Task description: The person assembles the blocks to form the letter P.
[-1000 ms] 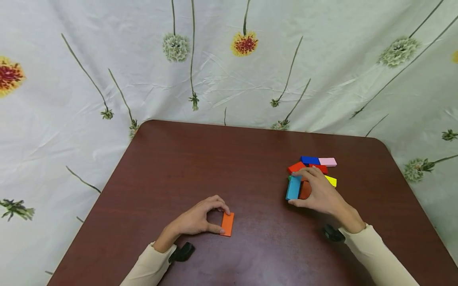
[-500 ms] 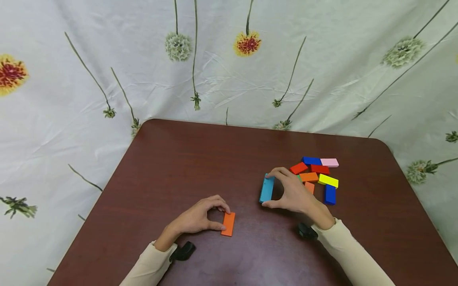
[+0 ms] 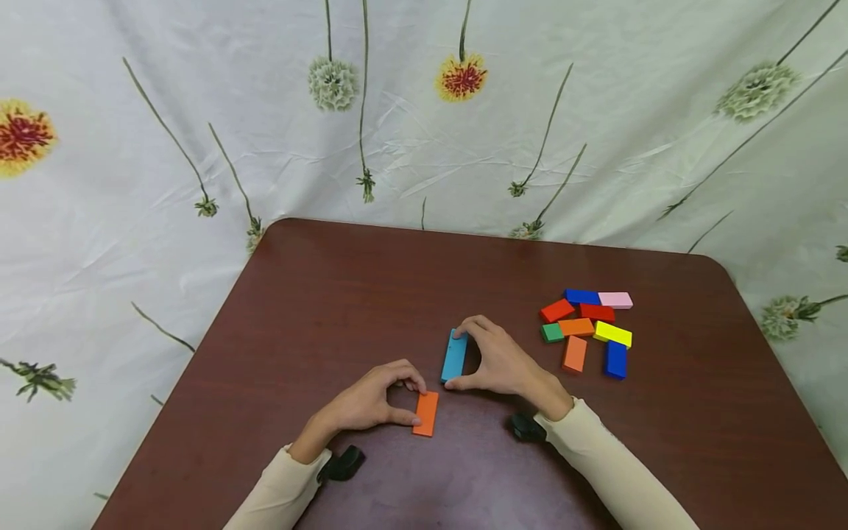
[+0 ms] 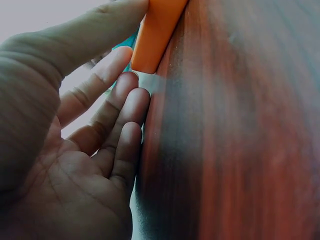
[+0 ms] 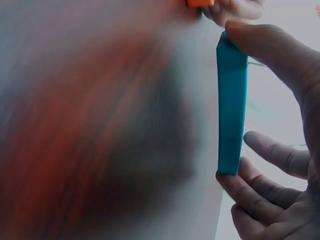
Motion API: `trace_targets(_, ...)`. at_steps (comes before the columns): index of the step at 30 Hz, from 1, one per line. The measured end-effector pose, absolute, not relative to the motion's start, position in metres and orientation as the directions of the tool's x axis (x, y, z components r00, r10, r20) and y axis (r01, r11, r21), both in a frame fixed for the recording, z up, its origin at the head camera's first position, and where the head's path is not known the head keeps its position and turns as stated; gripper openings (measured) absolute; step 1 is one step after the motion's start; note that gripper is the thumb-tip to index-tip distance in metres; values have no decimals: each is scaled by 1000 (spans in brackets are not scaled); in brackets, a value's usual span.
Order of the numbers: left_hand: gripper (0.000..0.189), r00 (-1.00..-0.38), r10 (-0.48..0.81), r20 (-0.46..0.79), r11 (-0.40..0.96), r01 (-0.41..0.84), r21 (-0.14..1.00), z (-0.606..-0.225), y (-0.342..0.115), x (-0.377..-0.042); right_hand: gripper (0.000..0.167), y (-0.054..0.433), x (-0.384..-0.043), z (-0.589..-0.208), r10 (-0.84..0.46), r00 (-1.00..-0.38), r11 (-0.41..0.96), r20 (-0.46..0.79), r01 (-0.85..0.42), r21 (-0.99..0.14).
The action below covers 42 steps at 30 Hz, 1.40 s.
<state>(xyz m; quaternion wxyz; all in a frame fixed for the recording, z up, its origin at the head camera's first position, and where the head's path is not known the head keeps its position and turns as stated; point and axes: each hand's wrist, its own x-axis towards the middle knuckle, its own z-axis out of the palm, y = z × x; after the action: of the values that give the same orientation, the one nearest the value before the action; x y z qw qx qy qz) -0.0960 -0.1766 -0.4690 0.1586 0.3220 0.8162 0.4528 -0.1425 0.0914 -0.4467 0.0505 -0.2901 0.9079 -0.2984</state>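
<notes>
Near the front middle of the table, an orange block [image 3: 426, 414] lies between the thumb and a fingertip of my left hand [image 3: 372, 400], which hold it at its ends. In the left wrist view the orange block [image 4: 156, 37] is right at the wood surface, against the thumb. My right hand [image 3: 506, 361] pinches a light blue block [image 3: 454, 356] end to end, just behind and to the right of the orange one. From the right wrist, the blue block [image 5: 232, 107] shows thumb on one end and fingertips on the other, with a gap to the blurred tabletop.
Several coloured blocks lie loosely grouped at the right: an orange one [image 3: 575, 354], a green one [image 3: 553, 333], a yellow one [image 3: 612, 334], a blue one [image 3: 615, 360] and a pink one [image 3: 616, 299]. A flowered cloth [image 3: 397, 140] hangs behind the dark wooden table [image 3: 358, 294].
My right hand has carried the light blue block leftward from the group of blocks, close to the orange block. My left hand has stayed in place on the orange block.
</notes>
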Motion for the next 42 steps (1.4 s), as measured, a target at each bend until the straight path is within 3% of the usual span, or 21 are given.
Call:
trace_targets(24,31,-753,658,24,392,369,843,-468,-176,-96,72,60,-134,-446,-553,-833,687,2,-458,-564)
trace_targets(42,30,-758,652,12,411,366,835,-468,-175,-95,66,65,-133,-448,-642,-766,623,29,-544,-562)
